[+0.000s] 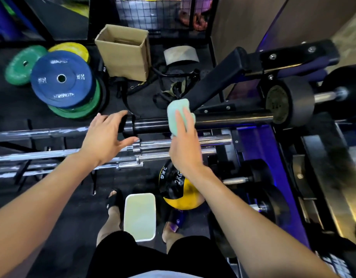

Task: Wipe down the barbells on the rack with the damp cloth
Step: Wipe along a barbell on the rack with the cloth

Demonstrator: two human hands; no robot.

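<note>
Green cloth [180,111] is gripped by right hand [186,149] on far black barbell [153,125]; left hand [108,137] splayed; chrome bars [183,141] probably left.

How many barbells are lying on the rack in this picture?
4: the black-sleeved barbell under the cloth, and three chrome barbells stepped below it, nearer the person. More may be hidden.

A gym's weights corner.
Coloured bumper plates [61,79] lie stacked on black rubber flooring [16,105], steel barbells [52,152] rest on a rack, and a medicine ball [180,194] sits beside a loaded bench machine [289,101].
</note>
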